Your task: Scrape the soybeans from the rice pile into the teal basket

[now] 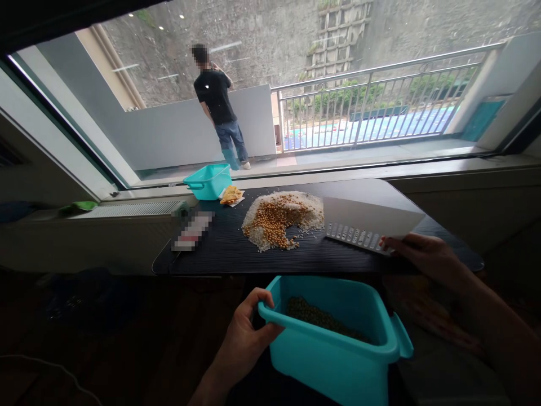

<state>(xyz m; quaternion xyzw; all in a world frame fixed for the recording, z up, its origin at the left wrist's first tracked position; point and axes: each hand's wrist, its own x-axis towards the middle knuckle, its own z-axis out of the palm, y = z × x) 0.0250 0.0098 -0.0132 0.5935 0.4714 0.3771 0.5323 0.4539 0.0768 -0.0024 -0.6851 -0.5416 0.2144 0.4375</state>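
Note:
My left hand [249,332] is closed on the left rim of a turquoise plastic bin [329,361], just in front of the table. Small dark green beans [321,318] cover part of its bottom. Over the table's right side, my right hand [416,251] pinches the near right corner of a thin white panel [367,217]. A row of slots or marks runs along the panel's near edge; its exact kind is unclear. Left of the panel lies a heap of white, rice-like grains [310,208] mixed with yellow, soybean-like beans [270,220].
A second turquoise bin [211,183] stands at the table's back left, beside a crumpled yellowish thing [231,195]. A blurred flat object [193,231] lies at the left of the black table [236,256]. Beyond the window, a person [220,104] stands near a railing [367,107].

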